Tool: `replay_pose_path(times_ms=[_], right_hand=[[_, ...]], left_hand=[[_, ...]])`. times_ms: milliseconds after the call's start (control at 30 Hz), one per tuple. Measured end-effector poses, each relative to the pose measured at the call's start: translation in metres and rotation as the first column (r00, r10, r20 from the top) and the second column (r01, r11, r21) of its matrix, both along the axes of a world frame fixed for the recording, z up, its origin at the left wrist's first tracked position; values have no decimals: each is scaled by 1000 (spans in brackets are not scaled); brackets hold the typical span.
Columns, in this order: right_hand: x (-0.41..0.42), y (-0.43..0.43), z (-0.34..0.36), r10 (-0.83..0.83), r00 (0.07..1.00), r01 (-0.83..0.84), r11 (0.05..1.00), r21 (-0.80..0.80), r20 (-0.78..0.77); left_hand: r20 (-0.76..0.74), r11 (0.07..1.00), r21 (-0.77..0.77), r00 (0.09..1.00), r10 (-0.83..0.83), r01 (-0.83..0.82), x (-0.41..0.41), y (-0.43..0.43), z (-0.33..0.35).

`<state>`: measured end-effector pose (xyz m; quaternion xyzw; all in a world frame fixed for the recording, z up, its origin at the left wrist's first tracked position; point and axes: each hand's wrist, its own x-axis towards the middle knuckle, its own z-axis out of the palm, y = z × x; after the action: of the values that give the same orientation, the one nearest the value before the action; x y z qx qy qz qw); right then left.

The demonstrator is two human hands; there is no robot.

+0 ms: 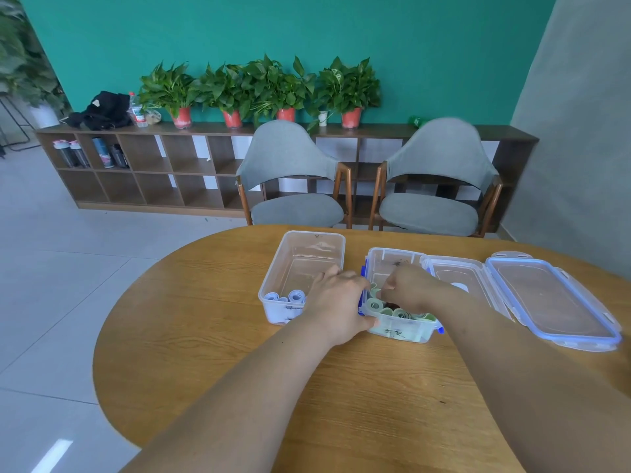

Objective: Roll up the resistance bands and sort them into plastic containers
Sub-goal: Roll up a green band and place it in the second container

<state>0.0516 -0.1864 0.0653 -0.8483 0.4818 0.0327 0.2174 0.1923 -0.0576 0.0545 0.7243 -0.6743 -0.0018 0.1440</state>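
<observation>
Left of the left hand (336, 302): clear container (307, 247), pale blue rolls (296, 297) inside. 
Under the right hand (409, 288): blue-clipped container (392, 256), clear walls; pale green rolls (401, 314); pale green band (374, 291) at its fingertips. 
Right of the right hand: clear lid (549, 298), blue rim. 
Under both hands: table (222, 336), honey-brown wood grain. 
Beyond both hands: grey chairs (293, 165), teal wall (341, 29), red pots (285, 114).

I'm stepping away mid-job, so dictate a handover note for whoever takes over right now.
Left hand grips the right container's near-left corner. Right hand pinches a green band inside it, beside the green rolls. Pale blue rolls sit in the left container. Both lids lie off, on the right. Left: seat this band, probably close up.
</observation>
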Motion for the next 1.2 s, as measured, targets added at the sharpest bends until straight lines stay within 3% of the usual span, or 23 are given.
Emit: replay_pose_path(times_ms=[367,767,1000,1200], right_hand=[[-2,-3,2,30,999,-30,1000,6,-37],[-2,-12,-6,-29,999,27,997,77,23],[3,-12,3,67,989,-65,998,17,-128],[3,-19,-1,36,996,-31,998,51,-82]], left_hand=[[29,1000,9,1000,-7,7,1,-2,0],[33,1000,14,999,-14,14,3,-4,0],[31,1000,26,999,-14,13,4,-7,-1],[32,999,31,999,-13,12,5,-6,-1]])
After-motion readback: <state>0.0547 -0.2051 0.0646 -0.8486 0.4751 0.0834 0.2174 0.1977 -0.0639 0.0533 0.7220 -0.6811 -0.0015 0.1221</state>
